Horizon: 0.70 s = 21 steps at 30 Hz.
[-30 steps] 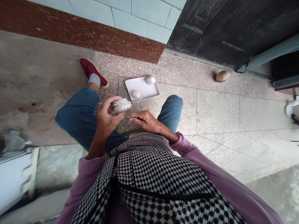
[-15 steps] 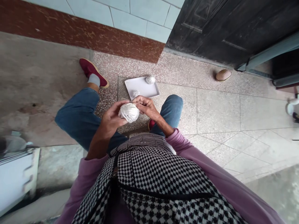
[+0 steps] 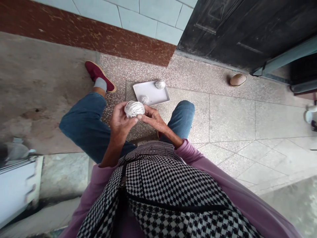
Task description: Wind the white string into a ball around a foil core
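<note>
Yarn ball (image 3: 134,109) | left fingers (image 3: 121,107), right fingers (image 3: 151,113) clamped on it | tray (image 3: 154,95): two balls (image 3: 160,84)

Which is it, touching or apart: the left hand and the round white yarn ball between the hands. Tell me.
Touching. The head view shows the left hand cupped against one side of the round white yarn ball, with no gap between them.

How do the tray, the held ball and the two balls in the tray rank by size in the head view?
1. Tray
2. Held ball, though nearer the camera
3. Right ball and left ball in the tray: too alike to rank
</note>
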{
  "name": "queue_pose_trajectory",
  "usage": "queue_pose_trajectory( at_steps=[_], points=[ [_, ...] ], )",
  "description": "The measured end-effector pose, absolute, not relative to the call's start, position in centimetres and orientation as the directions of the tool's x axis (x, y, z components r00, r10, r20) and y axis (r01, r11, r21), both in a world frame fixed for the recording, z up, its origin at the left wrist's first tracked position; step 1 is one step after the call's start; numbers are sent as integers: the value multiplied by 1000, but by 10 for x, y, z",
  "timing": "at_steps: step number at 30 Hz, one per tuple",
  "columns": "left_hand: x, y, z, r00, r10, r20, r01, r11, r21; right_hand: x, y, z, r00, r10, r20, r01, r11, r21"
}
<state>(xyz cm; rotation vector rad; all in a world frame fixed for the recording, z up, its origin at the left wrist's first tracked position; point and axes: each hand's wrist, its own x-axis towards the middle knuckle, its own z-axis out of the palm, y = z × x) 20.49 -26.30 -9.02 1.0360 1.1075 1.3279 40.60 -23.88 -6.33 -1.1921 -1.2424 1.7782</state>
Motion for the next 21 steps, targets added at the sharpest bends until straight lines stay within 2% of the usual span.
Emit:
queue_pose_trajectory(
  at_steps=[3,7,11,14,18,21],
  points=[
    [207,-264,-85,-30,999,-12,-252,4,968,406,-242,-62,-387,855,-345,-7,-377,-926],
    [209,-264,-83,8,994,-108,-280,106,954,404,-244,-69,-405,836,-371,-41,-422,-906],
    [209,-264,-83,-5,987,-161,-296,153,943,405,-245,-82,-439,852,-284,-139,-377,-916],
    [207,-265,-83,0,990,-139,-235,135,963,406,-250,-89,-410,877,-251,-162,-341,-926],
    [206,-264,-84,-48,995,-87,-167,78,983,404,-264,-93,-330,880,-342,-82,-388,-918],
    [206,-260,-86,-132,988,-77,-145,58,988,404,-278,-85,-391,868,-306,51,-311,-949]
  ],
)
